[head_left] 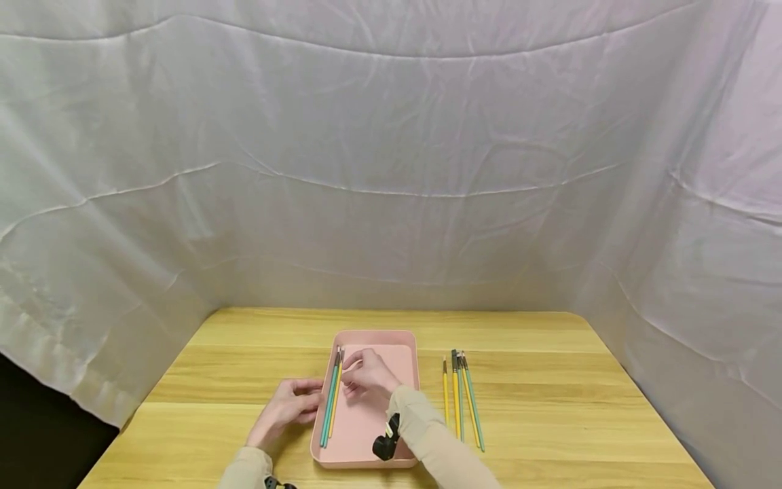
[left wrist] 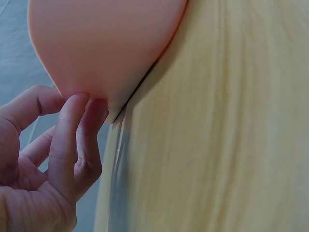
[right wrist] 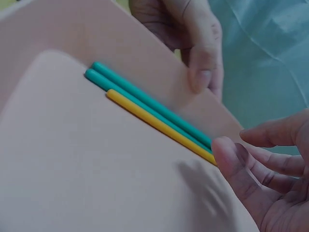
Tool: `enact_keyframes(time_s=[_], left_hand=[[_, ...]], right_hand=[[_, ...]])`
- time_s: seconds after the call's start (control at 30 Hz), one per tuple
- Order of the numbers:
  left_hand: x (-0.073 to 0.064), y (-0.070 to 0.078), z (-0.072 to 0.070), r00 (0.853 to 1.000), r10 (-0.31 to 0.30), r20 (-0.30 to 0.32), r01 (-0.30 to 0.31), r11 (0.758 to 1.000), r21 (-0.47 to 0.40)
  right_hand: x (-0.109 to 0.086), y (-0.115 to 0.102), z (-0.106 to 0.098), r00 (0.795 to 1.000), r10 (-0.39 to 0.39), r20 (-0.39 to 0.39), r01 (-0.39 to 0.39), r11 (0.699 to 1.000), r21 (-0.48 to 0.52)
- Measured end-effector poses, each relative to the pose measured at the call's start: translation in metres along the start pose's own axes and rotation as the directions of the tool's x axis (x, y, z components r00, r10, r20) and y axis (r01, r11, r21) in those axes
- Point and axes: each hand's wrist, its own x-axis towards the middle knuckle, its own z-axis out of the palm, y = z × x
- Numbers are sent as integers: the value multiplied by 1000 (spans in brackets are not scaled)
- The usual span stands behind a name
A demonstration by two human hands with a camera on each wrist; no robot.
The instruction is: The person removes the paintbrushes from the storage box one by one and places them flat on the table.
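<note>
A pink tray lies lengthwise on the table. Along its inner left side lie two teal paintbrushes and a yellow paintbrush, side by side, bristles toward the far end. My left hand pinches the tray's left wall; in the left wrist view its fingertips press the outer surface near the rim. Inside the tray, my right hand hovers just right of the brushes. Its thumb and index finger stand slightly apart with nothing between them, the thumb overlapping the brushes in the right wrist view.
Right of the tray, several yellow and teal paintbrushes lie on the wooden table, bristles toward the back, some crossing. A grey-white curtain hangs behind and at both sides of the table.
</note>
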Motion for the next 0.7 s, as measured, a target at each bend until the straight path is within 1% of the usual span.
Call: enact_keyframes(time_s=[0.03,0.17,0.4,0.7], left_hand=[[0,1,1,1000,-17,-15,17,1000,8],[-1,3,3,999,-44,-25,44,999,31],[0,1,3,999,-39,-20,40,999,34],[0,2,2,1000,-24,4,24,999,25]], right_hand=[[1,1,1,1000,5,-4,-5,1000,-4],[4,5,5,1000,21,-18,-21,1000,-19],[7,12,12,998,9,-57,-15,994,-112],[6,12,17,997,8,-81,-20,989,-148]])
